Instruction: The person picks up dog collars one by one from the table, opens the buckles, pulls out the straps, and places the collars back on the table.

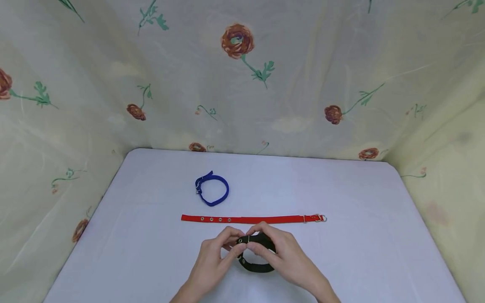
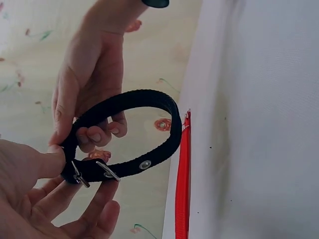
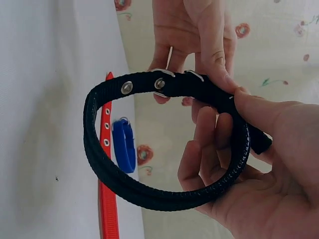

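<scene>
Both hands hold a black buckle collar (image 1: 257,268), closed into a loop, above the near part of the table. My left hand (image 1: 210,263) pinches the band by its metal buckle (image 2: 77,175), thumb on one face and fingers on the other. From the other side, my right hand (image 1: 289,256) pinches the band just past the metal fittings, its thumb close to the left thumb. A short end of the strap sticks out by the right hand in the right wrist view. Metal eyelets (image 3: 127,87) show along the band.
A red collar (image 1: 270,219) lies stretched out flat just beyond the hands, eyelets to the left and ring to the right. Farther back lies a blue collar (image 1: 227,190), buckled into a loop. Flowered cloth (image 1: 295,63) hangs around the white table (image 1: 360,198).
</scene>
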Demonstrator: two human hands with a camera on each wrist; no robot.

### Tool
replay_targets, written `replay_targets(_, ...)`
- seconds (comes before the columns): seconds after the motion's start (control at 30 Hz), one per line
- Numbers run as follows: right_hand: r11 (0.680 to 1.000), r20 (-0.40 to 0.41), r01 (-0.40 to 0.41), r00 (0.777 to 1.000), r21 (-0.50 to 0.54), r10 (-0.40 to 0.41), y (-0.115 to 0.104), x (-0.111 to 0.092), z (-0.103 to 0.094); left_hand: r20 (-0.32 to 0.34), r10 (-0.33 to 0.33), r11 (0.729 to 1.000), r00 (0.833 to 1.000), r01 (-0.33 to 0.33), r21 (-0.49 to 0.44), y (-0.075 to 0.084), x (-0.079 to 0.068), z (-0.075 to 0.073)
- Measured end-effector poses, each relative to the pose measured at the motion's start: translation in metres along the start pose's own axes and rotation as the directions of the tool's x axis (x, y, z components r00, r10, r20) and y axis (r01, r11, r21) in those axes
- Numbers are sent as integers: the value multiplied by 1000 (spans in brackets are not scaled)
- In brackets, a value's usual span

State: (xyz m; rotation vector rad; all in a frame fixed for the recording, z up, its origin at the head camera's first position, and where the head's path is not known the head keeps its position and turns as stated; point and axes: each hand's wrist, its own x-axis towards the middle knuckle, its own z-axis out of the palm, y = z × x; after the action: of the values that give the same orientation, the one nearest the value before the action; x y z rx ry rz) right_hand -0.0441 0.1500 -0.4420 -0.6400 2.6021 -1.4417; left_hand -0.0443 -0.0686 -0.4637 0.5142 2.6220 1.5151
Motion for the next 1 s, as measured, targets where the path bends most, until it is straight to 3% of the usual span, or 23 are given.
replay_targets(0.4, 998, 1, -55, 999, 10, 55, -3, 3, 1, -4, -4, 1000, 1000, 4, 15, 4, 2, -4)
replay_targets(0.57, 995, -47, -98, 994, 7, 99, -4, 3, 1, -12, -16, 999, 1000, 15, -32, 3, 2, -5)
replay_targets(0.63, 995, -65, -102, 993, 10, 102, -4, 2, 0, 6, -48, 997, 999, 48, -68, 2, 2, -7)
replay_targets(0.73, 995, -75, -97, 992, 20, 98, -5, 3, -1, 53, -104, 980, 993, 112, -162, 0, 2, -9)
replay_targets(0.87, 994, -74, -105, 991, 42, 108, -6, 4, -2, 100, -161, 935, 982, 184, -303, -1, 2, -11)
replay_targets(1.0, 992, -82, -106, 990, 62, 111, -6, 4, -2, 114, -182, 910, 977, 211, -358, -3, 1, -11)
